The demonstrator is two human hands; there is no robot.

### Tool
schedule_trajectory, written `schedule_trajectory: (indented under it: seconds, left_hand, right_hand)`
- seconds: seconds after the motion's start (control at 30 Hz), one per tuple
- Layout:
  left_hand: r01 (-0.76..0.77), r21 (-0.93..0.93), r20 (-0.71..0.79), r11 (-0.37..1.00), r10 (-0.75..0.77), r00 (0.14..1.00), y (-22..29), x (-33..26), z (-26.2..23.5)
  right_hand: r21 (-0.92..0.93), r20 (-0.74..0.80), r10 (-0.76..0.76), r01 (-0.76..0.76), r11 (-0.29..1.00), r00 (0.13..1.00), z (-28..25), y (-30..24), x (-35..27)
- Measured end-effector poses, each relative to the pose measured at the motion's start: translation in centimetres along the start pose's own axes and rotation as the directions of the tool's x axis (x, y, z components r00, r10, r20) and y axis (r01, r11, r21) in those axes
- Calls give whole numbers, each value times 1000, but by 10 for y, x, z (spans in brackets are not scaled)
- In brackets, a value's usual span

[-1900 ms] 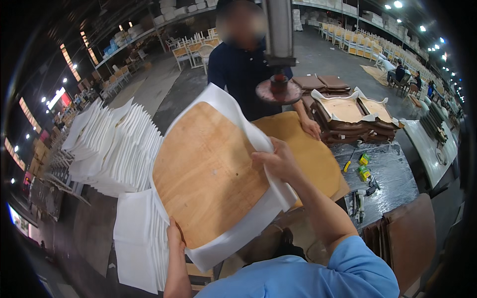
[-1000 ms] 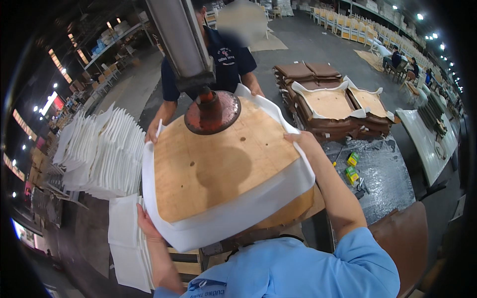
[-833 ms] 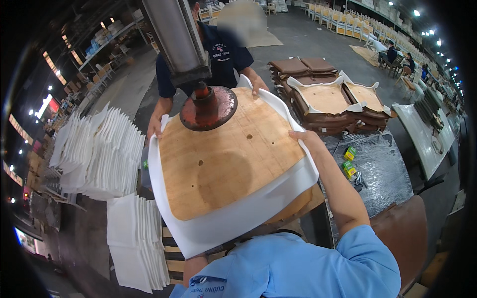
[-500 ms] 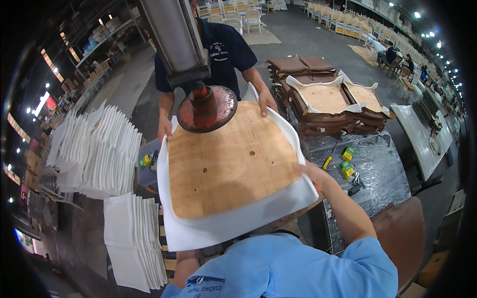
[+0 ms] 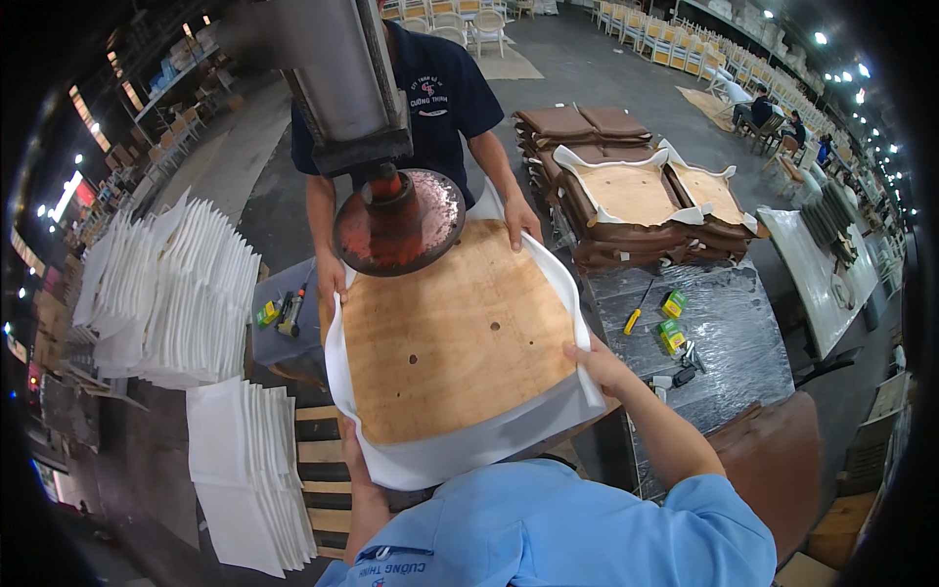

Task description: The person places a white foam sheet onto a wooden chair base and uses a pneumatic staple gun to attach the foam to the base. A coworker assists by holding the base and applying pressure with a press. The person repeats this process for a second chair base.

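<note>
A plywood seat panel (image 5: 460,333) with several small holes lies on a larger sheet of white padding (image 5: 479,435), whose edges curl up round it. My right hand (image 5: 599,367) is closed on the right edge, its thumb on the wood and its other fingers out of sight beneath. At the near left corner my left hand (image 5: 358,452) grips the padding's edge, mostly hidden behind it. Across from me, a co-worker's hands (image 5: 521,219) hold the far edges. Over the panel's far left part hangs a round, worn red press plate (image 5: 399,235) on a grey cylinder (image 5: 337,78).
Stacks of white padding (image 5: 166,293) stand at left, above a slatted pallet (image 5: 323,450). On the right, a plastic-covered table (image 5: 734,328) bears a yellow screwdriver (image 5: 634,319), small green-yellow boxes (image 5: 672,338) and brown upholstered seats (image 5: 626,240). A brown sheet (image 5: 773,460) lies nearer me.
My left hand has come into view at the padding's near left corner. The padding's near and left edges have been pulled up closer round the panel. My right hand keeps its grip.
</note>
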State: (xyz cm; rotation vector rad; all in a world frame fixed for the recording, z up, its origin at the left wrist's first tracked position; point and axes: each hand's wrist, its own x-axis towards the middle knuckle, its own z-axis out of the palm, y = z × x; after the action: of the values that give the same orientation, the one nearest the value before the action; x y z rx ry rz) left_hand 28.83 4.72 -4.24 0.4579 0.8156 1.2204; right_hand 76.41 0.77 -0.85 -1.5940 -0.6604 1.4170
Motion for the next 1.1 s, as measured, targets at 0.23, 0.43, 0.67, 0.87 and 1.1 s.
schedule_trajectory:
  seconds: [0.23,0.43,0.67,0.87,1.1]
  left_hand:
    - [-95,458,-262,884,237,936,-15,9,-19]
    - [-117,714,-228,690,388,893,-11,9,-25]
    - [-58,997,10,59,608,794,-21,2,-10]
    - [-53,992,104,-116,498,861,-24,-2,-6]
    - [14,949,71,-316,258,964,-14,-6,4]
  right_hand:
    - [-211,-82,55,-72,975,995,3,8,5]
    - [-304,-84,25,-49,951,996,0,18,13]
    - [-423,-72,-126,84,902,989,1,22,17]
    - [-707,-201,-76,-91,701,977,8,6,17]
    - [-790,-324,-43,-245,561,945,15,4,-2]
